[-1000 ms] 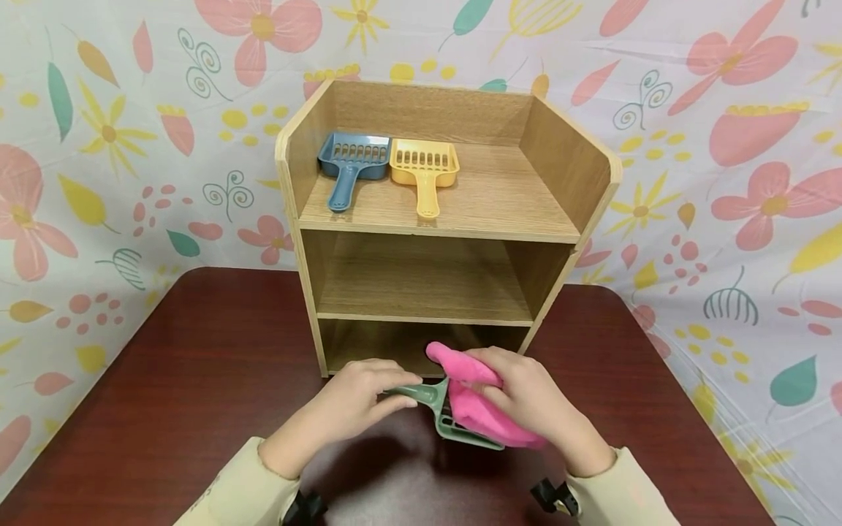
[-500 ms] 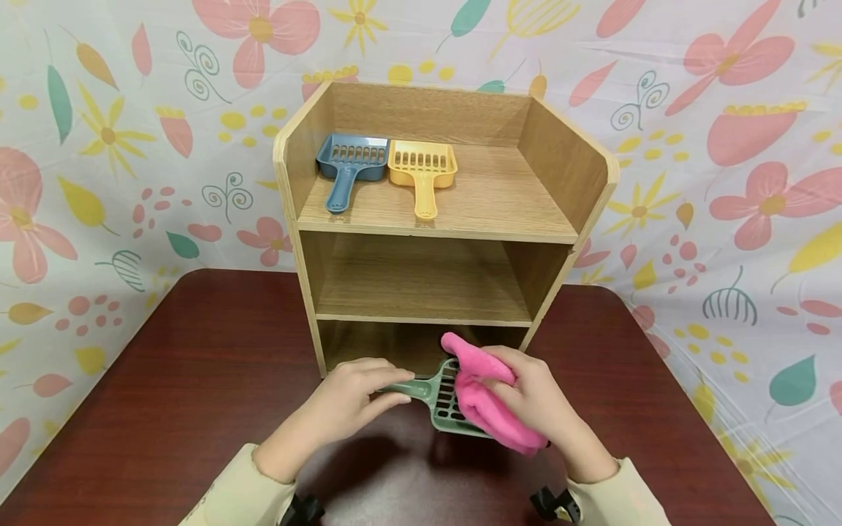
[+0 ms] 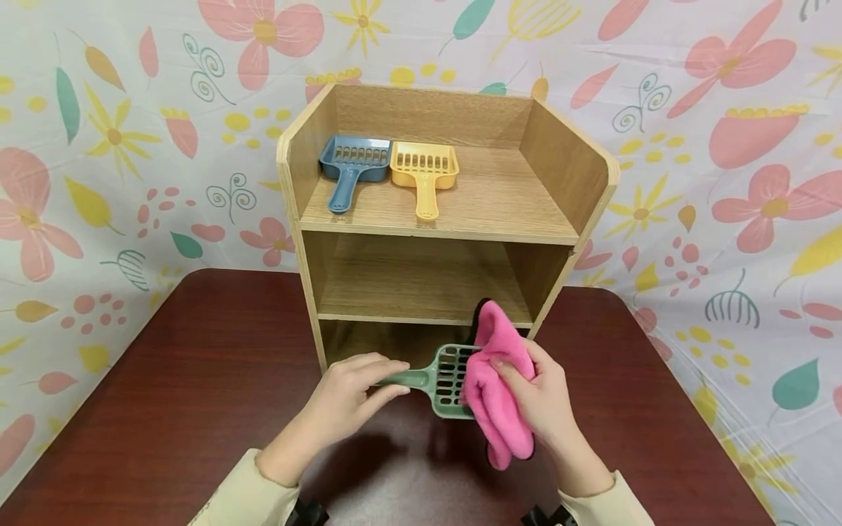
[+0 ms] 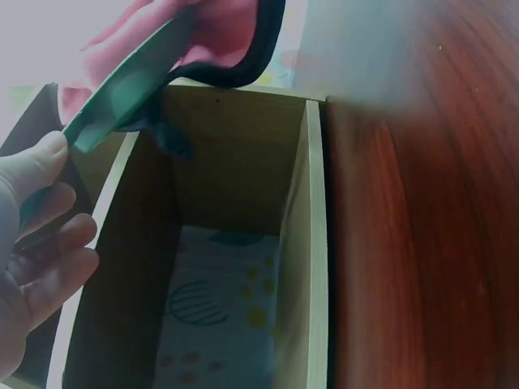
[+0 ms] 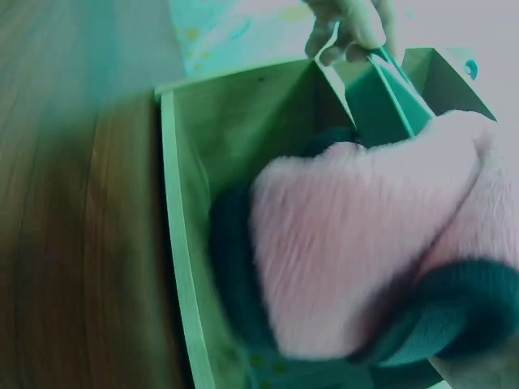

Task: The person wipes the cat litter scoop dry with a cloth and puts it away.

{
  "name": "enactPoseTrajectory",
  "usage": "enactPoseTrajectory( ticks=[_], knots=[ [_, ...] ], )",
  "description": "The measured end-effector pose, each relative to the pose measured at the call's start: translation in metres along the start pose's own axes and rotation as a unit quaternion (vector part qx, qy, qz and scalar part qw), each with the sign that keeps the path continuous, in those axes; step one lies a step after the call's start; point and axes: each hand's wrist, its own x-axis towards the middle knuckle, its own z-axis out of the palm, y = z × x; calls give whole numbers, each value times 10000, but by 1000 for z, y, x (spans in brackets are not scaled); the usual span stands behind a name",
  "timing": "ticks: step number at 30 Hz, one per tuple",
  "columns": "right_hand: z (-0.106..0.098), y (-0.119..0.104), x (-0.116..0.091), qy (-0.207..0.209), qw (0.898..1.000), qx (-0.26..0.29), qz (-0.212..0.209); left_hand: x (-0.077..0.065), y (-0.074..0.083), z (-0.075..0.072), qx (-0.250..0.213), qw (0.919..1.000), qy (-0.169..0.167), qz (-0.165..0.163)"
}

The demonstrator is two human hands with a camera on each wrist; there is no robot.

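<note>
A green slotted litter scoop (image 3: 452,380) is held above the table, its handle pinched between the thumb and fingers of my left hand (image 3: 351,394). My right hand (image 3: 549,391) grips a bunched pink cloth (image 3: 500,402) with dark edging, which covers the outer end of the scoop. From the left wrist, the scoop (image 4: 134,85) appears nearly edge-on with the cloth (image 4: 223,36) behind it. Pink folds of cloth (image 5: 349,243) fill much of the right wrist view and hide part of the scoop.
A wooden shelf unit (image 3: 427,232) stands on the dark red table (image 3: 197,380), close beyond both hands. On its top level a blue litter scoop (image 3: 349,172) and a yellow litter scoop (image 3: 426,175) lie side by side. Floral fabric (image 3: 723,219) hangs behind.
The scoop has turned so more of its slotted face shows. My right hand has shifted the cloth toward the scoop's outer end, and the cloth now stands higher. My left hand keeps its grip.
</note>
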Motion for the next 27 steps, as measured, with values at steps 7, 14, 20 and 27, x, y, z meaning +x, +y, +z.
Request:
enactPoseTrajectory(
  ticks=[7,14,20,27],
  knots=[
    [13,-2,-4,772,9797,1692,742,-2,6,14,-1,9970,687,-358],
    [36,-3,-11,2051,9334,2819,854,-5,18,39,29,9888,1353,-626],
    [56,-6,-14,2850,8975,3298,671,-10,25,56,-129,9800,1742,-953],
    [72,-11,-20,2720,8939,3494,692,-9,30,65,-250,9773,1890,-930]
  ],
)
